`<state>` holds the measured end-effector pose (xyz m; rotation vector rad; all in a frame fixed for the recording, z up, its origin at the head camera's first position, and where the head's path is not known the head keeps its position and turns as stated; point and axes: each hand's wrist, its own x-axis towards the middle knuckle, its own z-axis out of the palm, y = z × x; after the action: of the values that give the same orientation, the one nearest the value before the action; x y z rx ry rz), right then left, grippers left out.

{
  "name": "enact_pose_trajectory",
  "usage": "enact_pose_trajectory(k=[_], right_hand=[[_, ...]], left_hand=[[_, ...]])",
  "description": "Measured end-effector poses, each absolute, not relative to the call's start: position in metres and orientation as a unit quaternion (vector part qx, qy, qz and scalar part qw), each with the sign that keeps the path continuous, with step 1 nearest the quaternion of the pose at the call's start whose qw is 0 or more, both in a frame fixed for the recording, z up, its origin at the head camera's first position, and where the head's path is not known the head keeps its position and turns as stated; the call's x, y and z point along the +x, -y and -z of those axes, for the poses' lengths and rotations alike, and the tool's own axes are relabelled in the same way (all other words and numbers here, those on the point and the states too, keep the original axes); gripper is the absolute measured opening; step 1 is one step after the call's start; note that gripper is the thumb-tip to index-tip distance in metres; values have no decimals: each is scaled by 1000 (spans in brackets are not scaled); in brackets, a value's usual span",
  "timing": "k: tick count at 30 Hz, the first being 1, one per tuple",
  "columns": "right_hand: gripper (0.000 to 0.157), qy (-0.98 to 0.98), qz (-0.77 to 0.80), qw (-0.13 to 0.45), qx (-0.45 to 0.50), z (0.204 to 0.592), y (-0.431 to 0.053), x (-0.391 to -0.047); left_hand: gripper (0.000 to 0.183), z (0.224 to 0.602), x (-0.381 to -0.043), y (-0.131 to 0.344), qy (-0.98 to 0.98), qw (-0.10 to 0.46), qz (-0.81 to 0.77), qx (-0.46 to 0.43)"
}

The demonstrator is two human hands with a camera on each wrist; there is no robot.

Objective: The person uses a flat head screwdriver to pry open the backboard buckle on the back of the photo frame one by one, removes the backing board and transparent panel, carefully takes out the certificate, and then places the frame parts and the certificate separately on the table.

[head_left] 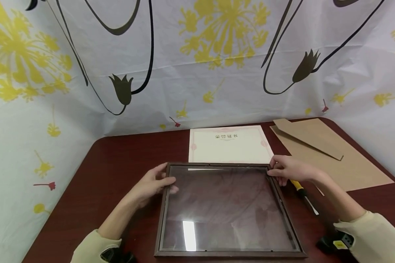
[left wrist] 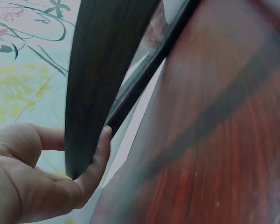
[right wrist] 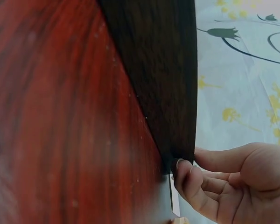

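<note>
A dark brown picture frame (head_left: 228,254) with a clear pane (head_left: 230,204) is held by both hands at its far corners. My left hand (head_left: 153,184) grips the far left corner, thumb on top and fingers underneath. In the left wrist view, that side of the frame is raised off the table, and fingers curl round its lower edge. My right hand (head_left: 291,168) pinches the far right corner. The right wrist view shows its thumb and fingertips on either side of the frame's dark side rail (right wrist: 154,60). Light reflects off the pane.
A certificate sheet (head_left: 230,146) lies beyond the frame, its near edge behind the far rail. To the right is a brown backing board (head_left: 355,171) with a folded flap (head_left: 309,140). A yellow-and-black screwdriver (head_left: 301,191) lies beside my right hand. Patterned white cloth (head_left: 171,80) hangs behind the table.
</note>
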<state>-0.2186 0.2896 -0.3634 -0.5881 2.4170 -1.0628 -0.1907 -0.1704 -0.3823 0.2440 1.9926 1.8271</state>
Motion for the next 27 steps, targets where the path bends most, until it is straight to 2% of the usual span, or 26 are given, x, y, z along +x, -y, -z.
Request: enact_pose_trajectory(k=[6, 14, 27], right_hand=[[20, -872, 386, 224, -202, 364, -288, -218], [20, -871, 387, 228, -198, 364, -287, -217], [19, -869, 389, 229, -202, 363, -287, -218]], left_hand=[[63, 382, -191, 166, -673, 227, -703, 40], [51, 384, -192, 163, -633, 209, -745, -9], [60, 386, -190, 159, -659, 191, -728, -2]])
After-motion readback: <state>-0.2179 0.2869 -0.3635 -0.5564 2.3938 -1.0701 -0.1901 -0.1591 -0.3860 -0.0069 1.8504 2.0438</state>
